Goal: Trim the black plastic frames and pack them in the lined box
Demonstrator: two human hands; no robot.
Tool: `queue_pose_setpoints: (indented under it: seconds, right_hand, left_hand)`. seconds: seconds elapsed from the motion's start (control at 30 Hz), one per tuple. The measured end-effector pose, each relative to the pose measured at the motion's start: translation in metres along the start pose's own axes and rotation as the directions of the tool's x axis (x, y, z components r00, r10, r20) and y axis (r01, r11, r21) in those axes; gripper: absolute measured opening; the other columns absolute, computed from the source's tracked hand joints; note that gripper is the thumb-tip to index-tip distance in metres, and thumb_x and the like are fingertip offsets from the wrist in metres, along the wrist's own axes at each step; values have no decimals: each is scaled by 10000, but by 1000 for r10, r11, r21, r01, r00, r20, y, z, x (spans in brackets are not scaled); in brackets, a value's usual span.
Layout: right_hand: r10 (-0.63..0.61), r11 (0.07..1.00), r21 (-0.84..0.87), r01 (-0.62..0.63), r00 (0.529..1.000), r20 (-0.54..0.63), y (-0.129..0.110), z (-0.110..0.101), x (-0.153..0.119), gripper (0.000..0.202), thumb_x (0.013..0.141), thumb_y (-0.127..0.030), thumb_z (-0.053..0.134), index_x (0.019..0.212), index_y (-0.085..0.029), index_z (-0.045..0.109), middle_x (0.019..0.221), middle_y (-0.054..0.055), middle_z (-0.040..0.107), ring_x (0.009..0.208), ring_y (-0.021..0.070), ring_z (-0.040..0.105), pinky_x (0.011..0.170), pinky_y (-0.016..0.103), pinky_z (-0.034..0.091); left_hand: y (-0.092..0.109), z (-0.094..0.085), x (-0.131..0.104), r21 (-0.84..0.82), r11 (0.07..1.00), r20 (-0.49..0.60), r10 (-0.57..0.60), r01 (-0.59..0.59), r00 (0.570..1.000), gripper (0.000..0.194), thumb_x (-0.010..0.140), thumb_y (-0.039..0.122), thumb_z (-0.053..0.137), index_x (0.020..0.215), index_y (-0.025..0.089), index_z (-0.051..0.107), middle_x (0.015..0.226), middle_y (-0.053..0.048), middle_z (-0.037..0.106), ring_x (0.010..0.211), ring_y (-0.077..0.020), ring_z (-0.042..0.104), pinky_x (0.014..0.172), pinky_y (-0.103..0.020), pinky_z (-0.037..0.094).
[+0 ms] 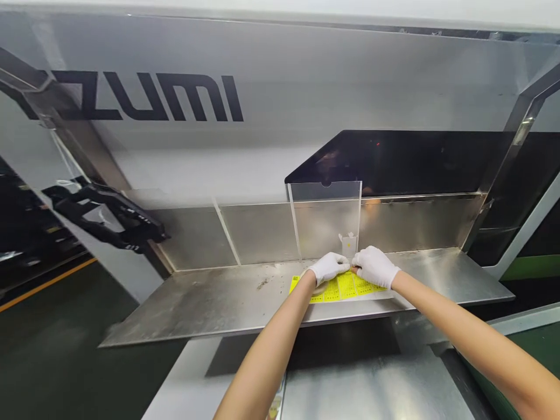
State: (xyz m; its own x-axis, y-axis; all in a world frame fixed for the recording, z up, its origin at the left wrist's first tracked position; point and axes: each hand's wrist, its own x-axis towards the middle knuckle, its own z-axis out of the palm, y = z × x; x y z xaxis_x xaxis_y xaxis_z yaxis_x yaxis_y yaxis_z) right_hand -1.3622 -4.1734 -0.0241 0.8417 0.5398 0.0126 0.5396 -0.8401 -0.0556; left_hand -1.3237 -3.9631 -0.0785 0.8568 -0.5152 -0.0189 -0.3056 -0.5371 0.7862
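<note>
A sheet of yellow printed labels (345, 289) lies on the metal shelf, near its front edge. My left hand (329, 268), in a white glove, rests at the sheet's upper left part with fingers closed on it. My right hand (375, 267), also gloved, is closed in a pinch at the sheet's top edge, its fingertips close to those of the left. Exactly what lies between the fingertips is too small to tell. Just behind them, a small pale tag or packet (349, 245) stands against a clear plastic holder (326, 224).
The metal shelf (210, 303) has dark specks left of the sheet. Behind it rises a machine panel (280, 93) with large dark lettering. A black device (109, 216) hangs from the left metal post. Below the shelf is another metal surface (371, 388).
</note>
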Motion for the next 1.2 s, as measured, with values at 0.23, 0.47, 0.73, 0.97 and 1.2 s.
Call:
queue_pose_setpoints:
  seconds: [0.23,0.47,0.73,0.97,1.2]
  right_hand:
    - [-7,999,40,6,1000,16,9,7,1,290,1078,-440,611,1052,-186,749,1043,44,769,899,186,696,864,358,551]
    - [-56,997,-61,52,996,-70,-5,10,-4,280,1096,-337,555,1086,-145,758,1163,111,770,1159,254,679,1105,466,447]
    - [-1,999,-54,-2,999,-47,-10,-13,-39,198,994,-384,688,974,-211,782,1022,112,811,918,260,732,834,357,477]
    - [-40,971,216,101,963,-267,-52,-15,-161,231,1041,-414,589,947,-265,739,961,67,790,860,258,694,797,365,450]
    - [124,702,709,-66,992,-30,-62,-9,-175,76,900,-287,632,852,-230,642,926,18,758,848,218,657,753,301,456]
  left_hand:
    - [8,1,-9,16,999,-2,41,-41,999,367,999,497,717,862,161,655,822,10,622,746,-180,600,748,-334,512]
    - [10,0,-7,8,1000,-16,-6,6,1000,379,1013,506,699,867,162,642,814,10,611,720,-169,589,711,-317,513]
    - [15,5,-12,40,998,-81,-48,52,996,367,1015,511,697,916,158,666,849,-2,635,733,-171,599,723,-326,524]
    - [54,0,-24,69,997,-165,-14,26,986,347,1006,499,708,976,154,704,943,-41,707,844,-208,669,830,-384,566]
    - [131,35,-117,79,989,-129,134,-125,983,344,984,490,602,845,203,731,882,-36,751,850,-225,656,746,-318,466]
